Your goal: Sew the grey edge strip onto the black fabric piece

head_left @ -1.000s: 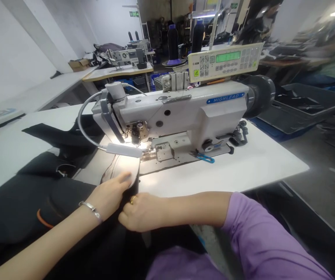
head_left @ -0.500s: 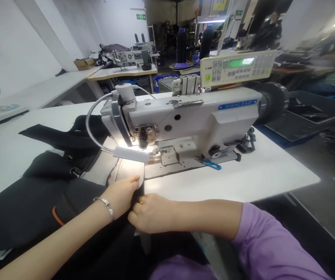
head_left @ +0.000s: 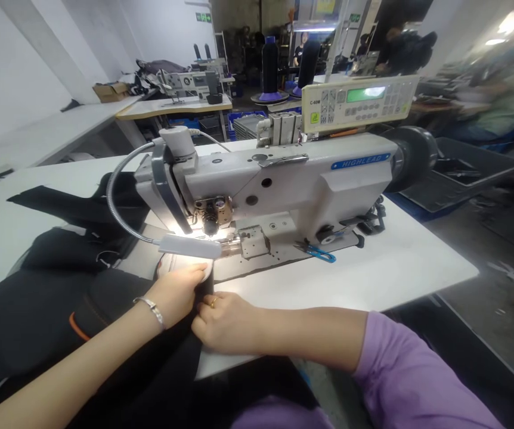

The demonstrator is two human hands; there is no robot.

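Observation:
A large black fabric piece [head_left: 105, 304] with an orange trim lies over the left side of the table and hangs off its front edge. My left hand [head_left: 176, 293], with a silver bracelet at the wrist, is closed on a pale-backed edge of this fabric, just in front of the sewing machine's lit needle area. Close by to the right, my right hand [head_left: 223, 322], with a ring, pinches a dark strip of the fabric at the table's front edge. The sewing machine [head_left: 279, 185] stands beyond both hands; its lamp [head_left: 188, 245] hides part of the needle area.
Blue-handled thread snips [head_left: 319, 252] lie on the machine bed to the right. A control panel [head_left: 359, 104] sits above the machine, with black thread cones [head_left: 269, 68] behind. A grey bin [head_left: 445, 179] stands at right. Other people are in the background.
The view has turned slightly, so the machine sits further left. The dark strip between my hands shows more, and the pale edge under my left hand shows less. Both hands keep their hold.

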